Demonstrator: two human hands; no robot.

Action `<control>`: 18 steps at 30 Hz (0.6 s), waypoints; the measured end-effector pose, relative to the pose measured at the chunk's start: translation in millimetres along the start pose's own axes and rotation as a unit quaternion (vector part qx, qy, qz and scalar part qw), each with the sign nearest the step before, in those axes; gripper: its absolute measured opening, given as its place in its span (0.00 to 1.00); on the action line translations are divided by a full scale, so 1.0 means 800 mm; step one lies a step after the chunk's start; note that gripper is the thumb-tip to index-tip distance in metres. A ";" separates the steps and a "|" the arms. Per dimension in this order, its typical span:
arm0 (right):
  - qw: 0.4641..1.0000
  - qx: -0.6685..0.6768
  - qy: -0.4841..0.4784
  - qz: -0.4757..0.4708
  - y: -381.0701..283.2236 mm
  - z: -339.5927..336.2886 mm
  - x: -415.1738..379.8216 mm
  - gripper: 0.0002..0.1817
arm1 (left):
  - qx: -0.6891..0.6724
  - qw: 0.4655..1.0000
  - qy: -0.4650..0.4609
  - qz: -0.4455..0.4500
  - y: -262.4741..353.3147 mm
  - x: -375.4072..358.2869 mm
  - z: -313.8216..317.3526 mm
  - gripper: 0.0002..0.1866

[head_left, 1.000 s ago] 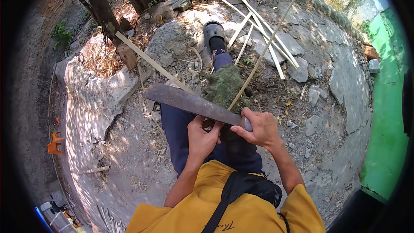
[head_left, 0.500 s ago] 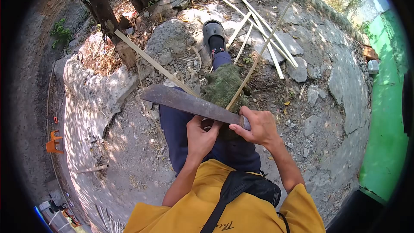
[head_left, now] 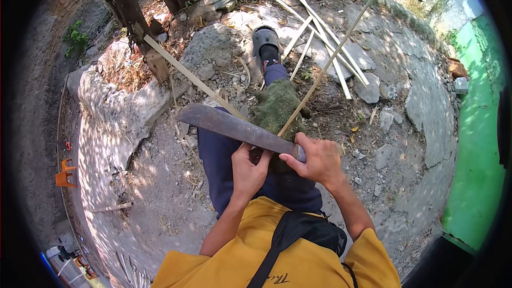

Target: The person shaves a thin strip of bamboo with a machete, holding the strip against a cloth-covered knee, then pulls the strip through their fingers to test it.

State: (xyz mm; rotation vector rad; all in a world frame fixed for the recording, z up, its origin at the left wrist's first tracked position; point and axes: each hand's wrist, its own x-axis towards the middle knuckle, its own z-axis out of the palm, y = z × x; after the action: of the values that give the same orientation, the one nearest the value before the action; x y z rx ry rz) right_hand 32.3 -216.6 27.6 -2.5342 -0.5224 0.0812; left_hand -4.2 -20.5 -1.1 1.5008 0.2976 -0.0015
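Note:
A wide, dark machete (head_left: pixel 229 127) lies across my lap area, its tip toward the left. My right hand (head_left: pixel 318 159) is closed round its handle at the right end. Beneath the blade, my left hand (head_left: pixel 249 169) is pinched, with its fingertips at the lower edge; what they hold is partly hidden. One long bamboo strip (head_left: pixel 192 79) runs from the blade up to the left, and another thin strip (head_left: pixel 341 44) rises to the upper right. Their lower ends are hidden by the blade. A mossy green cloth (head_left: pixel 278 105) covers part of my leg beyond the blade.
Several pale split strips (head_left: pixel 326 40) lie crossed on the stony ground ahead. Tree trunks (head_left: pixel 125 5) stand at the upper left beside broken concrete (head_left: pixel 114 106). An orange plastic object (head_left: pixel 65 173) is at the far left, a green wall (head_left: pixel 472 144) at the right.
The thin strip at the upper right has shifted slightly, its far end now farther right. My right hand and the machete handle have moved slightly left. Both grips look the same.

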 end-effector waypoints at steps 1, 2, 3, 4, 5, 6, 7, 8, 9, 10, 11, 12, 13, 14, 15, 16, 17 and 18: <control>1.000 0.001 0.008 0.002 -0.001 0.002 -0.001 0.32 | -0.002 1.000 -0.002 0.002 -0.001 0.000 -0.001 0.09; 1.000 0.002 0.017 0.005 -0.002 0.004 -0.002 0.32 | -0.004 1.000 -0.004 0.004 -0.001 -0.001 -0.002 0.09; 1.000 0.002 0.017 0.006 -0.004 0.004 -0.002 0.32 | -0.004 1.000 -0.005 0.004 -0.002 0.000 -0.002 0.09; 1.000 -0.003 0.021 0.016 -0.006 0.005 -0.003 0.31 | 0.002 1.000 -0.006 0.006 -0.004 0.000 -0.003 0.09; 0.999 -0.007 0.024 0.026 -0.007 0.005 -0.003 0.31 | 0.008 1.000 -0.007 0.008 -0.005 -0.001 -0.003 0.10; 0.999 -0.008 0.024 0.026 -0.008 0.007 -0.004 0.31 | 0.007 1.000 -0.008 0.008 -0.005 -0.001 -0.004 0.10; 0.999 -0.010 0.027 0.026 -0.008 0.009 -0.004 0.31 | 0.010 1.000 -0.006 0.009 -0.005 -0.002 -0.004 0.10; 0.999 -0.013 0.030 0.026 -0.008 0.010 -0.005 0.31 | 0.013 1.000 -0.005 0.011 -0.004 -0.003 -0.004 0.10; 0.999 -0.013 0.029 0.027 -0.009 0.011 -0.005 0.31 | 0.012 1.000 -0.005 0.010 -0.003 -0.003 -0.004 0.10; 0.999 -0.017 0.033 0.027 -0.011 0.011 -0.006 0.31 | 0.010 1.000 -0.003 0.010 -0.002 -0.003 -0.003 0.09; 0.999 -0.021 0.037 0.026 -0.012 0.011 -0.006 0.31 | 0.007 1.000 -0.001 0.010 -0.001 -0.004 -0.003 0.09; 0.999 -0.022 0.036 0.026 -0.011 0.013 -0.007 0.31 | 0.006 1.000 0.000 0.009 0.000 -0.004 -0.005 0.09; 0.999 -0.015 0.045 0.025 -0.010 0.017 -0.007 0.30 | 0.010 1.000 -0.017 -0.009 0.000 -0.005 -0.007 0.11; 0.998 -0.009 0.055 0.024 -0.010 0.019 -0.007 0.30 | 0.014 0.999 -0.033 -0.027 0.000 -0.005 -0.009 0.13; 0.998 -0.009 0.054 0.024 -0.011 0.018 -0.007 0.30 | 0.013 0.999 -0.033 -0.028 0.000 -0.006 -0.010 0.13; 0.999 -0.013 0.045 0.025 -0.013 0.016 -0.007 0.31 | 0.010 0.999 -0.033 -0.025 -0.002 -0.006 -0.010 0.13; 0.999 -0.018 0.037 0.027 -0.014 0.014 -0.006 0.31 | 0.008 0.999 -0.033 -0.021 -0.003 -0.006 -0.010 0.13; 0.999 -0.017 0.036 0.027 -0.015 0.015 -0.006 0.31 | 0.007 0.999 -0.033 -0.022 -0.004 -0.007 -0.010 0.13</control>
State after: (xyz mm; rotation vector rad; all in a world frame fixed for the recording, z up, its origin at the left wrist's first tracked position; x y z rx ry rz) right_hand 21.6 -203.5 23.6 -2.5752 -0.4302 0.0020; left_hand -11.5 -13.5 -3.3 1.5053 0.2783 -0.0886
